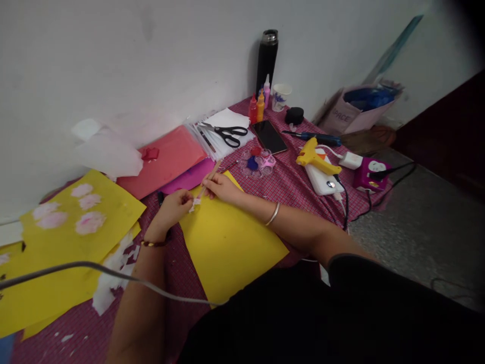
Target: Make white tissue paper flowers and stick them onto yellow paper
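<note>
My left hand (172, 207) is closed in a pinch on a small white and pink scrap of paper (196, 203), held just above a yellow sheet (227, 242). My right hand (222, 186) is closed round a thin paintbrush (210, 176) whose tip meets the scrap. Both hands hover over the checked pink cloth (291, 184). A round paint palette (258, 163) with blue, red and pink wells lies a little beyond my right hand.
Scissors (227, 134) on white paper, a phone (270, 136), paint bottles (259, 105), a black flask (267, 58), a cup (281, 96), a yellow glue gun (314, 157) and a purple socket block (369, 173) lie to the right. A second yellow sheet with pink blots (81, 212) lies left. A grey cable (113, 275) crosses my left arm.
</note>
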Demonstrator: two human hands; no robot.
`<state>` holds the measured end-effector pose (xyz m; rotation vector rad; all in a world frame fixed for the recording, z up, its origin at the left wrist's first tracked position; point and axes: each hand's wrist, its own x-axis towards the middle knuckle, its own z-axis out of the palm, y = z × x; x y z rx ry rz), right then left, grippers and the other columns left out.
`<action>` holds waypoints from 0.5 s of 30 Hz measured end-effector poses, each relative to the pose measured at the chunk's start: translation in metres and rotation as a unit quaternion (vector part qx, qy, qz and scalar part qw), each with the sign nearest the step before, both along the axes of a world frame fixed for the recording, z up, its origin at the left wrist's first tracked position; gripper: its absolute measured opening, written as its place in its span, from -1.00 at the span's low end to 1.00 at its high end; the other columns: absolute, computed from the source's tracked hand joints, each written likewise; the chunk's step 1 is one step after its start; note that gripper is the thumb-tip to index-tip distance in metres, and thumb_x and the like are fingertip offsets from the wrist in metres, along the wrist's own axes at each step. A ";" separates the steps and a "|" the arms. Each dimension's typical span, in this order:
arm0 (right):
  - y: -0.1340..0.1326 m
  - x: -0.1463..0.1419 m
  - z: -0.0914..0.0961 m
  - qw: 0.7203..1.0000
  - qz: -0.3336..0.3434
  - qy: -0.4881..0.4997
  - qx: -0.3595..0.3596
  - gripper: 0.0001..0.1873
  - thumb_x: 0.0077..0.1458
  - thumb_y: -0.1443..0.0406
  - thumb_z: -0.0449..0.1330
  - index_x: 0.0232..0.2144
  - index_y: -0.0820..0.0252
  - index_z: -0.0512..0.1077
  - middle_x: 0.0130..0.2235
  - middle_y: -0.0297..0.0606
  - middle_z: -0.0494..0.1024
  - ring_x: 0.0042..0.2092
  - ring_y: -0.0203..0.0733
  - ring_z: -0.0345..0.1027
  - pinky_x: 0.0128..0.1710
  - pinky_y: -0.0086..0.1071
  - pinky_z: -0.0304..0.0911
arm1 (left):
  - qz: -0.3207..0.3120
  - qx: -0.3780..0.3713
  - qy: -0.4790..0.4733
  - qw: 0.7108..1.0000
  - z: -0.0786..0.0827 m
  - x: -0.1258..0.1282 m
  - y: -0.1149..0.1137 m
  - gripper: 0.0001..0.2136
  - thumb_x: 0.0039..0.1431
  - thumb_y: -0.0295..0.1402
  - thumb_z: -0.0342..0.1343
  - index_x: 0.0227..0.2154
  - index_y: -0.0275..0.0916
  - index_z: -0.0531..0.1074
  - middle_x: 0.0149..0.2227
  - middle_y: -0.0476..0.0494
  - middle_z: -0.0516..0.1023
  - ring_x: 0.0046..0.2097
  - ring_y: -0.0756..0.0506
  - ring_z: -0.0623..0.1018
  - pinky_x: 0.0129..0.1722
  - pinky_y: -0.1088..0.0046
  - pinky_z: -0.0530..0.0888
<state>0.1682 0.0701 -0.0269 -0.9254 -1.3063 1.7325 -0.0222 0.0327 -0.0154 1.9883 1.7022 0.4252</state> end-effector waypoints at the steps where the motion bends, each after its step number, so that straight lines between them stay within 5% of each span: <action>1: -0.002 -0.001 0.000 1.000 0.005 -0.007 0.017 -0.81 0.24 0.39 0.07 -0.46 0.21 0.26 -0.60 -0.50 0.36 -0.63 -0.46 0.20 -0.59 -0.58 0.13 | 0.001 -0.005 -0.009 1.000 -0.001 -0.001 0.000 -0.89 -0.04 -0.31 -0.04 -0.48 -0.21 0.33 -0.51 -0.03 0.44 -0.45 -0.06 0.43 -0.44 0.44 0.33; 8: -0.009 -0.004 -0.002 0.986 0.032 -0.094 0.133 -0.83 0.25 0.30 0.05 -0.41 0.18 0.28 -0.48 -0.42 0.39 -0.52 -0.40 0.24 -0.45 -0.50 0.15 | 0.014 -0.024 -0.068 0.997 -0.003 -0.003 0.000 -0.87 -0.08 -0.28 0.00 -0.50 -0.21 0.36 -0.51 -0.03 0.44 -0.46 -0.06 0.41 -0.44 0.42 0.33; 15: -0.008 -0.004 -0.006 0.929 0.053 -0.224 0.290 -0.81 0.28 0.25 0.02 -0.32 0.20 0.36 -0.36 -0.30 0.47 -0.33 -0.27 0.32 -0.31 -0.45 0.10 | 0.007 -0.018 -0.051 0.999 -0.005 -0.006 0.000 -0.80 0.00 -0.23 -0.01 -0.44 -0.24 0.42 -0.47 -0.07 0.49 -0.41 -0.08 0.43 -0.39 0.41 0.34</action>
